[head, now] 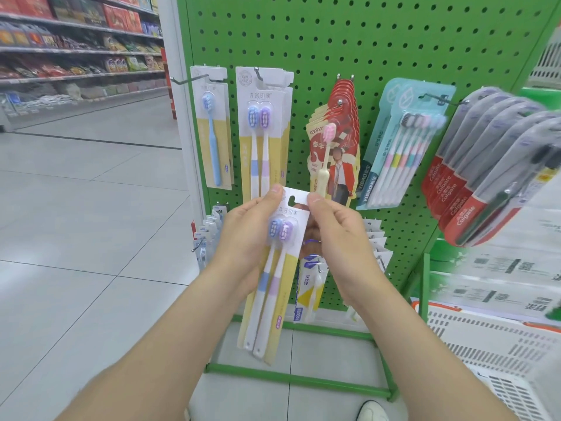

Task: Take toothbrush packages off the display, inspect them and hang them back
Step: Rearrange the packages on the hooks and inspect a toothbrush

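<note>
The inspection step is in hand: the two-brush package (pixel 273 281) is off the display and held upright between both grips, in front of the green pegboard (pixel 334 41). The left grip (pixel 243 235) is curled round the card's left edge, thumb on the front of its top corner; the right grip (pixel 337 235) pinches the top right corner beside the hang slot (pixel 297 199), its other fingers folded behind the card. The package is a long, stiff card, white at the head and pale yellow below, with a clear moulded blister domed over a blue and a lilac brush head and two slim white handles banded in the same colours. Matching packs (pixel 263 123) hang just above and beyond the left grip on a thin wire hook (pixel 257 71). Hanging it back will probably call for lifting the card to that hook, keeping the slot clear of the thumbs, and threading it over the upturned tip; the card looks thin enough to bend if it is pinched hard or pushed on askew.
</note>
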